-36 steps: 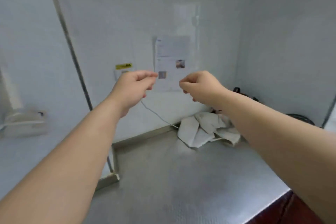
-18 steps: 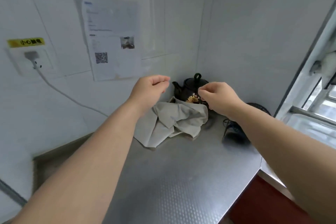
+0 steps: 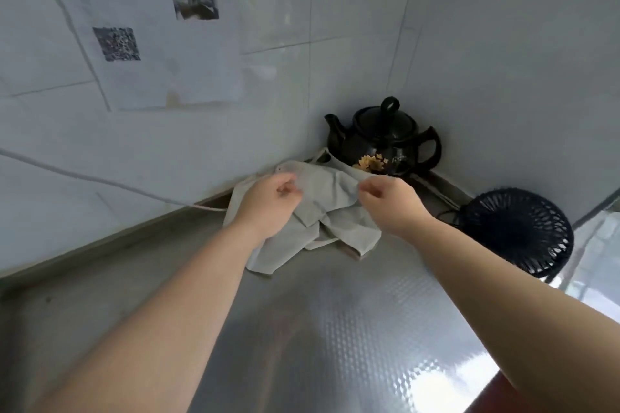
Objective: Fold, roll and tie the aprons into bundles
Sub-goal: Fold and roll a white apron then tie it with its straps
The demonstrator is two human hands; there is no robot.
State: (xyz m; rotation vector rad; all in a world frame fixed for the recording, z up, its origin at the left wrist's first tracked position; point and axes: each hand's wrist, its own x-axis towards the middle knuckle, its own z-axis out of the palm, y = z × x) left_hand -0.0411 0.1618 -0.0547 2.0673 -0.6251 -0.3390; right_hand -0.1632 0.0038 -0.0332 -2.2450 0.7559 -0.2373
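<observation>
Both hands have come down out of the air to the apron [image 3: 327, 193], and our view has closed in on the corner of the worktop. We see the apron lying crumpled on the steel counter [image 3: 335, 329], pushed back to where the two tiled walls meet, its far edge just in front of the black teapot [image 3: 382, 141].

Our left hand [image 3: 268, 204] sits over the apron's left part, fingers curled, the fingertips pinching the cloth near its upper edge; blur softens the fabric there. Our right hand [image 3: 391, 204] pinches the upper edge on the other side between thumb and forefinger, with the remaining fingers tucked in. Between the two hands the cloth lies fairly flat, while the nearer part falls in loose folds toward us.

The teapot stands in the corner with its lid on, spout to the left and a yellow flower on its belly. Right of it a small black fan [image 3: 516, 231] rests tilted, grille facing up. A white cable [image 3: 100, 181] runs down the left wall toward the apron's left edge, and above it a printed notice [image 3: 151, 27] with a QR code is stuck to the tiles.
</observation>
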